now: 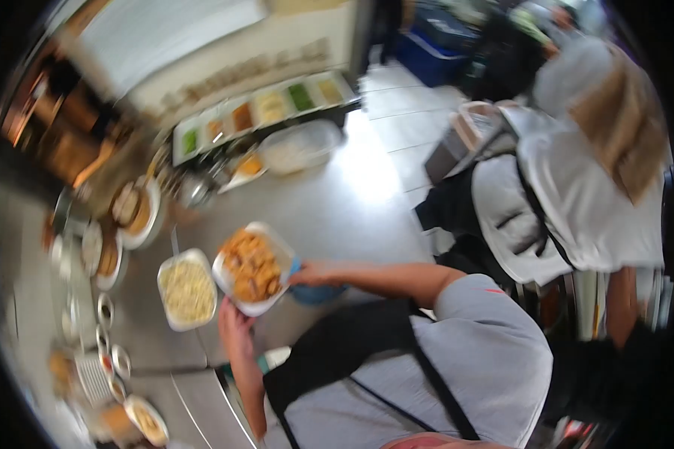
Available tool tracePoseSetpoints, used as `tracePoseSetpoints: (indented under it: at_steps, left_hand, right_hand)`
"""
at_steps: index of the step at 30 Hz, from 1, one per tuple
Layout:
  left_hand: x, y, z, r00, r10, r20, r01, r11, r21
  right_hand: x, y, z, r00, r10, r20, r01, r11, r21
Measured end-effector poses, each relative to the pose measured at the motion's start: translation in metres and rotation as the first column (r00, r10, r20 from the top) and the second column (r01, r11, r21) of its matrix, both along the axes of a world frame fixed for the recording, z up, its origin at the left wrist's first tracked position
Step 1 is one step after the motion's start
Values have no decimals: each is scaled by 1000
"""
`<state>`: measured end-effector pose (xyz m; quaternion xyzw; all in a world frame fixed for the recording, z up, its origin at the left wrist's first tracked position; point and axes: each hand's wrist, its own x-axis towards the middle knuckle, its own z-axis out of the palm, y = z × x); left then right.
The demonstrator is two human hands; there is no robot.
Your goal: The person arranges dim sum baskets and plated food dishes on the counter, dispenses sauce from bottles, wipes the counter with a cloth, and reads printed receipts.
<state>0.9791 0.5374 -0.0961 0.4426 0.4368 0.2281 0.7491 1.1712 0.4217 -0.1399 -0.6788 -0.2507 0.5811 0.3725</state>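
Around pale-food tub: shiny steel tabletop; tiled floor well apart. Just beside tub: white dish, heaped orange-brown chunks. Left grip clasps dish edge; right grip at side away from tub, can't tell if closed.

Steel counter — pale floor tiles

The fried food is showing orange-brown in a white tray, and the shreds are showing pale yellow in a second white tray. The person's shirt is showing grey under a black apron. The counter is gleaming silver, the toppings are running green, orange, rust, cream, green, yellow, and the cooler is showing blue
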Motion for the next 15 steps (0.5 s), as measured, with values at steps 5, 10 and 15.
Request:
tracePoseSetpoints:
  at_steps: [5,10,15]
  left_hand:
    - [-48,13,-6,998,-52,-37,49,996,-69]
    - [-72,18,-7,995,98,-2,-98,994,-52]
    - [-69,41,1,903,426,-44,-418,899,135]
  right_hand:
    - [-24,1,73,977,-24,-214,1,994,-107]
    - [-36,3,79,993,102,-52,-111,968,-227]
    - [-20,3,63,987,111,-118,-127,982,-138]
